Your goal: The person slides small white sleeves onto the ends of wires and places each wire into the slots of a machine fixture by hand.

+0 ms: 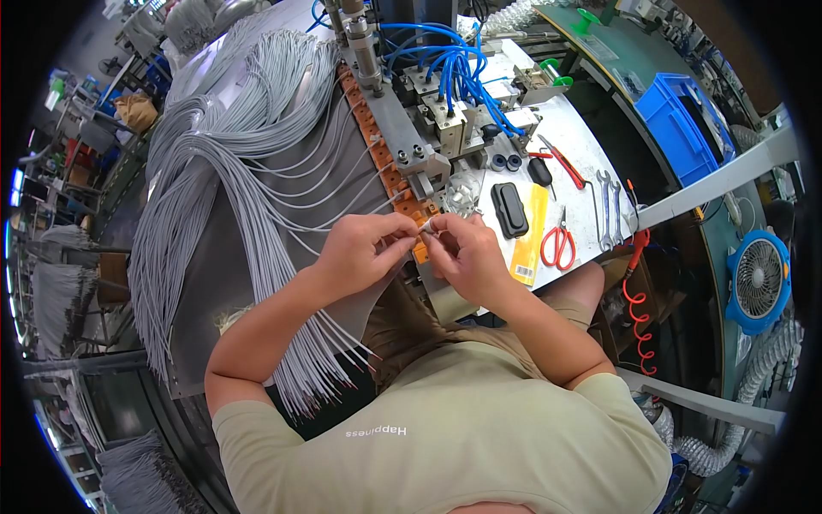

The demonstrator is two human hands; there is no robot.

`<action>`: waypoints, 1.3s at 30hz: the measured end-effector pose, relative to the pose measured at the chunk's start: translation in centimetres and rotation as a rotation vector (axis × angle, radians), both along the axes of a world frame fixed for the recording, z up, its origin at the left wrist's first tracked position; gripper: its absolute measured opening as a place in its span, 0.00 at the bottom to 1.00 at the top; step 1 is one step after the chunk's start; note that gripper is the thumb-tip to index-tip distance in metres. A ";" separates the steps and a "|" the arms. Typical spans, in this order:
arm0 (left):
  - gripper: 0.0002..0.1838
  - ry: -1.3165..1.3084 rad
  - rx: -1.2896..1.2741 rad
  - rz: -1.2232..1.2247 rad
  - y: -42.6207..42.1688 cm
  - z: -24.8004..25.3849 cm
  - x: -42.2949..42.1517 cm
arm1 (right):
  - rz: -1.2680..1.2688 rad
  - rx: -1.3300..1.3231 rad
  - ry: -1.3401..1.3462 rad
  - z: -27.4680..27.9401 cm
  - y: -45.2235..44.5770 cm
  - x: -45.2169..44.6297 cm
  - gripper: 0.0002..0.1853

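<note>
My left hand (364, 250) is closed, thumb and forefinger pinched together beside the orange fixture strip (386, 171). Close against it, my right hand (469, 257) also pinches with its fingertips. A small pale piece (426, 228) shows between the two hands, too small and covered to name. Several grey cables (330, 193) reach from a large bundle (231, 163) on the left to the orange strip. Beyond my hands stands a metal machine (385, 111) with blue air hoses (462, 73).
On the white tabletop at right lie a black case (510, 211), a yellow packet (530, 236), red-handled scissors (558, 244), wrenches (610, 210) and a red-handled tool (565, 163). Farther right are a blue crate (676, 128), a blue fan (759, 281) and a coiled red hose (638, 325).
</note>
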State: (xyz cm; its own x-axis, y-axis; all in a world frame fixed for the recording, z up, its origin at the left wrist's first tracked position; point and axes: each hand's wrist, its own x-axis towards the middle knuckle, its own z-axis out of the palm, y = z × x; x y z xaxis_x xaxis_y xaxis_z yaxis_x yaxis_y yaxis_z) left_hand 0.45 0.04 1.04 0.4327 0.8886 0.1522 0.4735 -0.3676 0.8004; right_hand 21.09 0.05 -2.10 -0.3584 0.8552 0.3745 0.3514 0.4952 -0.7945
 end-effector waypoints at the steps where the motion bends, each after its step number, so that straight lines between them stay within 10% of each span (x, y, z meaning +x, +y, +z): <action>1: 0.07 0.011 0.002 -0.016 0.0 0.0 0.0 | 0.000 0.000 0.000 0.1 0.1 0.1 0.04; 17: 0.04 -0.115 -0.251 -0.017 0.3 0.5 -0.1 | 0.010 0.280 -0.048 -0.6 1.7 0.0 0.07; 21: 0.06 0.356 0.538 0.021 1.3 -1.4 -0.7 | -0.104 -0.102 -0.023 -2.8 3.5 0.6 0.06; 24: 0.07 0.384 0.533 0.020 1.3 -1.5 -0.9 | -0.088 -0.423 0.388 -4.8 3.9 0.6 0.08; 39: 0.11 0.513 0.572 -0.007 0.9 -1.6 -0.6 | -0.019 -0.776 0.417 -3.7 5.0 1.5 0.10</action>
State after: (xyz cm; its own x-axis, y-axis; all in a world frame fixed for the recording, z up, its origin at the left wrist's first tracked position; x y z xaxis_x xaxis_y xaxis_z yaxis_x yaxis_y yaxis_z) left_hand -0.20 0.98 -0.52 0.5786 0.7290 0.3658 0.7301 -0.6628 0.1660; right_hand 22.56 5.04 -5.84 -0.3055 0.9270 -0.2175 -0.0397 -0.2406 -0.9698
